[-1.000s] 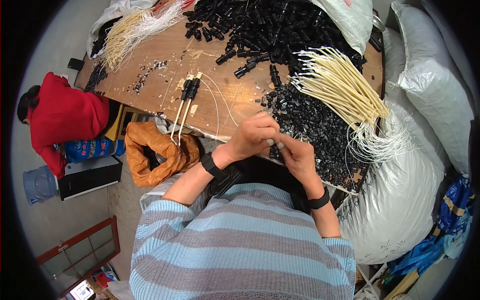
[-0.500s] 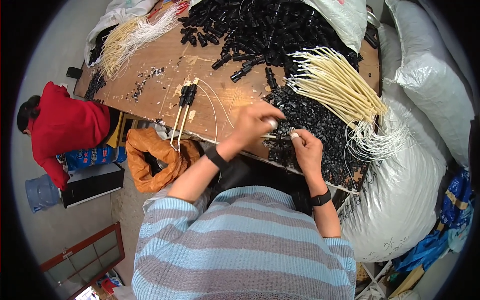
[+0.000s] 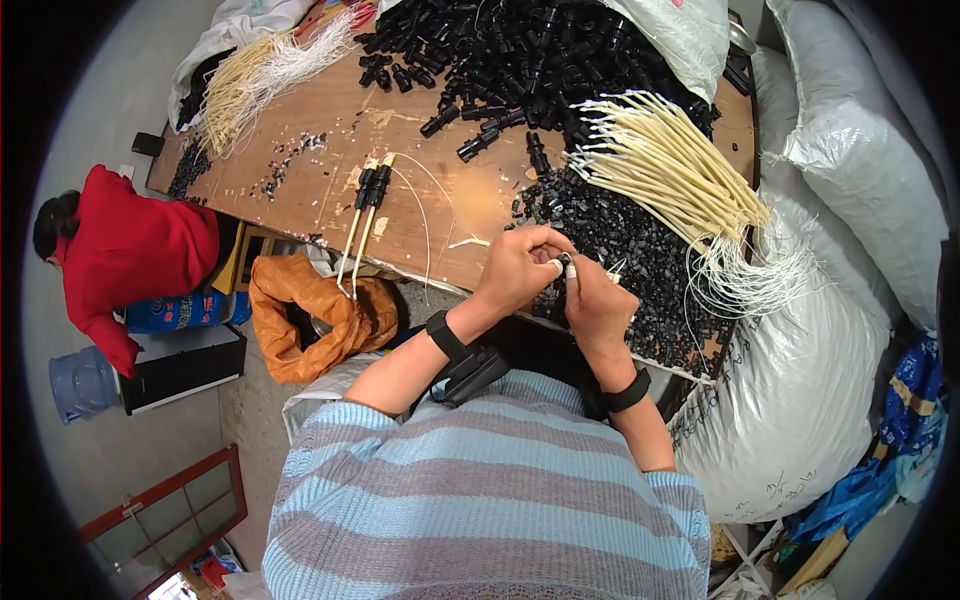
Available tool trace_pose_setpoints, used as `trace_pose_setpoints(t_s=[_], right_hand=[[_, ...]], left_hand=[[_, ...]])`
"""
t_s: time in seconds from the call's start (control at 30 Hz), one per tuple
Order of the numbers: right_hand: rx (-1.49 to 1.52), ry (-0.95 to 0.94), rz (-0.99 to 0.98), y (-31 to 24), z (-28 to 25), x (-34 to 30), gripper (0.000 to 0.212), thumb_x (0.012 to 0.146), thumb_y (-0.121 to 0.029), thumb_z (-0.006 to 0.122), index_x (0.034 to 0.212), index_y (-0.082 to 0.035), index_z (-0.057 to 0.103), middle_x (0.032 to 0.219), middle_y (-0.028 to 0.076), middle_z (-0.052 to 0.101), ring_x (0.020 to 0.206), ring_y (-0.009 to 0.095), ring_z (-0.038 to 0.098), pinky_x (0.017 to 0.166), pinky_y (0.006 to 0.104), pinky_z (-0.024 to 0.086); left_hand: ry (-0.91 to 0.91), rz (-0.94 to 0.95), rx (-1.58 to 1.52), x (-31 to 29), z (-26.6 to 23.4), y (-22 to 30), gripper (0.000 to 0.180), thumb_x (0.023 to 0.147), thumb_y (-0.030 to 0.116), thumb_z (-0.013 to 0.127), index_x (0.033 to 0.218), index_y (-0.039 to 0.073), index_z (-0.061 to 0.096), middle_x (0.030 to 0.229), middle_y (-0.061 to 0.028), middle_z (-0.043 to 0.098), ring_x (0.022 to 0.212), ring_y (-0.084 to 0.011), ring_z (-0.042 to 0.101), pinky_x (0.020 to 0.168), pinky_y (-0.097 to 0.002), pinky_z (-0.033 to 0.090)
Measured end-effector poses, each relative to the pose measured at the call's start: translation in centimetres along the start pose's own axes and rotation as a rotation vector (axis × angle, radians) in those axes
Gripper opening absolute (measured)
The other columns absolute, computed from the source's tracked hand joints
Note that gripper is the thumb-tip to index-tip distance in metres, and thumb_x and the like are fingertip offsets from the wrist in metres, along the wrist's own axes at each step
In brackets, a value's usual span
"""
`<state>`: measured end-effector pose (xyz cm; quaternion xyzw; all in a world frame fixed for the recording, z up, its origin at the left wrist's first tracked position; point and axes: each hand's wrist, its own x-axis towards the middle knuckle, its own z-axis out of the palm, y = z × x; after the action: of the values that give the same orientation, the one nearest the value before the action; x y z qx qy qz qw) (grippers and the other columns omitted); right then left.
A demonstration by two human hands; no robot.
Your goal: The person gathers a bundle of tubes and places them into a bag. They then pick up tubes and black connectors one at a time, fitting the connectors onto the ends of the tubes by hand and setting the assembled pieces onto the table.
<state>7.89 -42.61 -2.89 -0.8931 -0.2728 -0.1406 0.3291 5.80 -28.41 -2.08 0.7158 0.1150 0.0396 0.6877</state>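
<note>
L hand (image 3: 520, 266): grip closed, pinching tiny pc (image 3: 566, 257).
R hand (image 3: 603, 305): grip closed on same pc, opp. side, above tabletop's (image 3: 300, 205) near edge.
Pinched pc: mostly covered, shape hard to make out.
Pinch work: prob. adjusting pc; calling next for steady hold, fine alignment.
Blk bits (image 3: 672, 312): just beyond, partly hidden behind R hand.
Cream rods (image 3: 670, 165): farther R, bundled, w/ white cords (image 3: 755, 288).
Blk connectors (image 3: 540, 60): far side, heaped, cut off at top.
</note>
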Motion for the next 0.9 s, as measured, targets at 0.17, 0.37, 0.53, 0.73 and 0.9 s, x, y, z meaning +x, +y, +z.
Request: trace_pose_setpoints(t_s=[0.17,0.37,0.53,0.73,0.9], right_hand=[[0.101,0.039,0.001,-0.1,-0.2,-0.2,0.017,0.077,-0.008,0.063,0.094,-0.010,0.065,0.079,0.008,0.065,0.054,0.027,0.060,0.049,0.0347,0.047],[0.875,-0.141,0.462,-0.1,-1.3,0.4,0.012,0.083,-0.002,0.067,0.096,-0.003,0.068,0.064,-0.011,0.046,0.056,-0.002,0.034,0.050,0.0162,0.025],[1.250,-0.234,0.595,0.8,-2.8,1.0,0.016,0.085,-0.001,0.063,0.101,-0.001,0.066,0.070,-0.006,0.057,0.055,-0.002,0.037,0.049,0.0159,0.027],[0.605,-0.220,0.071,1.5,-3.1,1.2,0.024,0.080,-0.002,0.064,0.102,-0.009,0.070,0.072,0.003,0.064,0.049,0.008,0.052,0.046,0.0263,0.039],[0.347,-0.162,-0.075,1.1,-2.6,0.8,0.032,0.073,-0.005,0.067,0.105,-0.012,0.068,0.066,0.005,0.059,0.049,0.025,0.057,0.044,0.0345,0.043]], left_hand=[[0.026,0.145,0.141,0.3,-0.5,-0.3,0.016,0.068,-0.007,0.058,0.080,-0.001,0.067,0.072,0.0016,0.055,0.062,-0.0051,0.049,0.055,-0.0204,0.039],[0.123,0.246,0.399,0.3,-1.0,0.6,0.011,0.062,-0.001,0.062,0.073,0.001,0.066,0.068,-0.0085,0.058,0.060,-0.0218,0.058,0.055,-0.0292,0.046],[-0.095,0.428,0.411,0.2,-1.1,1.6,0.022,0.065,0.000,0.062,0.086,0.003,0.066,0.075,-0.0097,0.062,0.068,-0.0255,0.061,0.063,-0.0324,0.049],[-0.269,0.329,0.550,0.3,-2.2,0.5,0.032,0.068,0.003,0.061,0.100,0.003,0.066,0.092,-0.0163,0.067,0.084,-0.0332,0.065,0.073,-0.0381,0.052],[-0.225,0.323,0.687,0.0,-1.9,0.6,0.029,0.068,0.005,0.061,0.096,0.003,0.067,0.085,-0.0159,0.067,0.080,-0.0328,0.065,0.070,-0.0382,0.052]])
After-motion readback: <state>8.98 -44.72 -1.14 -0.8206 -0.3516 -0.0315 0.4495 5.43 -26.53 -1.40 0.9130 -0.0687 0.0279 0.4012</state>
